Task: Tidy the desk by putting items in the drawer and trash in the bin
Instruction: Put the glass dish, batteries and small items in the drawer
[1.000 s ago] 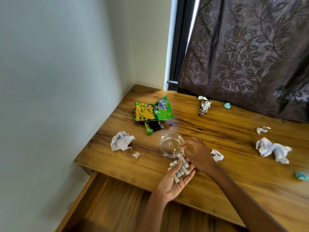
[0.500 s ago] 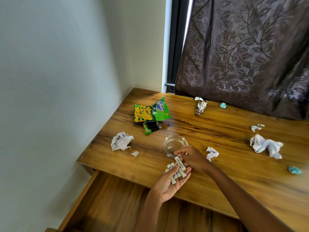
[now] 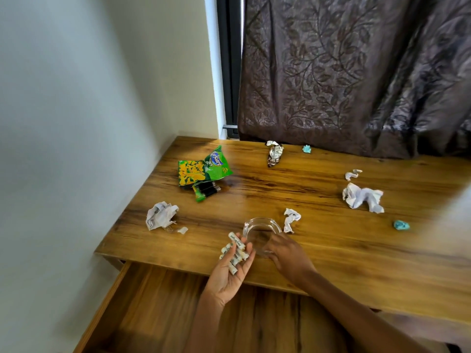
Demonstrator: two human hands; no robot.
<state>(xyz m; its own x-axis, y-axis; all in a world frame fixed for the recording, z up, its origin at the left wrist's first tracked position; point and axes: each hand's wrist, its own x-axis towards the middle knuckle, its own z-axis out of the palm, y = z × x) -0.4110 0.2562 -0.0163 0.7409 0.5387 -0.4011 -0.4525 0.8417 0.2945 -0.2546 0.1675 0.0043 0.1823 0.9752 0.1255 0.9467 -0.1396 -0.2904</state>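
white batteries (image 3: 235, 252) in palm, drawer (image 3: 158, 309) open

We hold our left hand (image 3: 230, 270) palm up, fingers loosely cupped and pointing away from us, the forearm rising from the bottom edge of the view. Our right hand (image 3: 286, 253) reaches in from the lower right, back of the hand up, fingers curled forward and down, its fingertips blurred. The right forearm runs long and bare; the two hands sit close, just apart
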